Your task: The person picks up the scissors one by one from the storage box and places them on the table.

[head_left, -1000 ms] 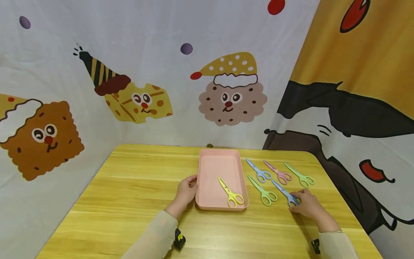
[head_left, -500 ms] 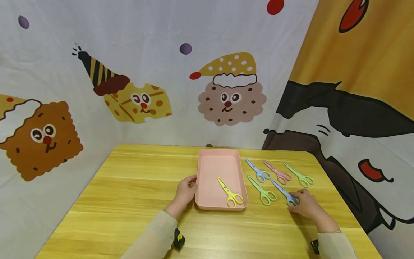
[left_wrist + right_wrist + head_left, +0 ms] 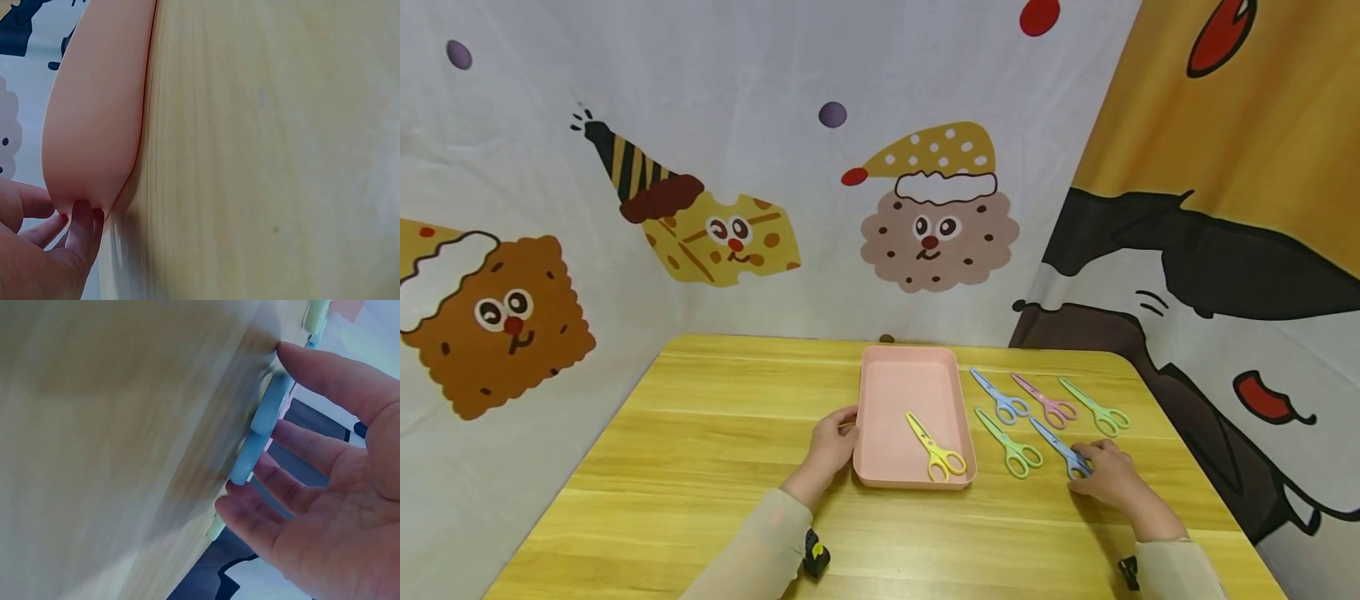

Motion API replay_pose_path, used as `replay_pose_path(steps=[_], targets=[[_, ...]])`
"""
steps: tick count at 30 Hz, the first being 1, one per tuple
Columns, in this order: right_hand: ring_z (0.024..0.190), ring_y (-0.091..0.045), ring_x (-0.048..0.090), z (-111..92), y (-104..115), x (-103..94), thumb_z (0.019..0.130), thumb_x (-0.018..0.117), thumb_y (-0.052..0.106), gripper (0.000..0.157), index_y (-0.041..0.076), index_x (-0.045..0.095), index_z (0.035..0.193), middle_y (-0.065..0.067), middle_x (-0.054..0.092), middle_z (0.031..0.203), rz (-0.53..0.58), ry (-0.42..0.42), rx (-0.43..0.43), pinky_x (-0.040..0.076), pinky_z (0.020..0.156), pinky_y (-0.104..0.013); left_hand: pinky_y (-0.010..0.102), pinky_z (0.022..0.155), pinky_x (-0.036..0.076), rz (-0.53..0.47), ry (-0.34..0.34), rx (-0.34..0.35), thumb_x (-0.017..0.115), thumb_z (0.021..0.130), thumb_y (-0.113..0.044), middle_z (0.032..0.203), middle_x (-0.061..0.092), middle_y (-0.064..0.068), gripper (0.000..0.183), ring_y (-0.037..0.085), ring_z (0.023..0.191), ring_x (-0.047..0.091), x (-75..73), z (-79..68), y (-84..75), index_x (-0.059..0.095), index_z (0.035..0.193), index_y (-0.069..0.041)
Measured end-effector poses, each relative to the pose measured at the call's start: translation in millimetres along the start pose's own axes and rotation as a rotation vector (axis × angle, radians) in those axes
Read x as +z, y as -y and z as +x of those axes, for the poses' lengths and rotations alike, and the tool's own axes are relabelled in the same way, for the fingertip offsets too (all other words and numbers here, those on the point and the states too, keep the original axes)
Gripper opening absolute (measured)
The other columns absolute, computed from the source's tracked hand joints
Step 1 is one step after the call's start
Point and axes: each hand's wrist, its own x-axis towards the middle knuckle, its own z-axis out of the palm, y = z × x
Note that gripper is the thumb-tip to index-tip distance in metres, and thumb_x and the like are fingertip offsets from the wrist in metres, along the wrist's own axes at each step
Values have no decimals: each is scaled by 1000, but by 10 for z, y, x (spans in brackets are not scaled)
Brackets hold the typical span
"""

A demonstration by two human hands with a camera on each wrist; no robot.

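In the head view a pink tray [image 3: 913, 379] stands on the table with yellow scissors [image 3: 936, 448] inside. My left hand [image 3: 831, 446] touches the outer left wall of the tray; the left wrist view shows its fingertips [image 3: 81, 215] against that wall. Blue scissors [image 3: 1051, 438] lie on the table with my right hand [image 3: 1108, 477] at their handles. Seen from the right wrist, thumb and fingers stand around the blue handles [image 3: 262, 428], which stay low at the tabletop. Green scissors [image 3: 1009, 442] lie between the tray and the held pair.
Behind my right hand are more blue scissors [image 3: 1000, 397], pink scissors [image 3: 1045, 402] and another green pair [image 3: 1094, 407]. The wooden table [image 3: 722, 400] reaches back to a printed cloth [image 3: 737, 308].
Almost nothing differs. Both hands keep their places at the tray and the blue scissors, apart from a slight shift of the whole head view.
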Motion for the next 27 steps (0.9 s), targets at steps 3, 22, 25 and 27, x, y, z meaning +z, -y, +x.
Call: replay_pose_path(steps=[3,22,25,27], targets=[[97,-53,46,1,26,-2,71,78,24,67,-8,53,124,-37,46,115,-12,-19,-4,42,78,-57,36,87,55,-1,0,4,54,90,1,121,61,20,35,31,107,61,4,0,5,58,125,3],[119,-62,30,82,371,8,84,69,26,69,-5,39,138,-37,32,138,44,-176,-80,27,94,-74,36,87,55,-4,4,20,53,90,2,120,61,21,35,32,107,61,-5,-3,22,57,125,5],[124,-61,25,105,431,22,84,69,27,69,-4,39,139,-36,27,142,79,-204,-100,22,97,-74,36,87,55,-9,6,23,53,90,2,120,61,22,36,32,107,62,-4,-3,24,56,125,5],[126,-60,23,114,474,25,85,69,27,70,-2,38,140,-36,26,143,95,-219,-109,21,98,-74,36,87,55,-17,8,19,53,90,2,120,61,21,36,32,107,61,-1,-1,25,56,126,5]])
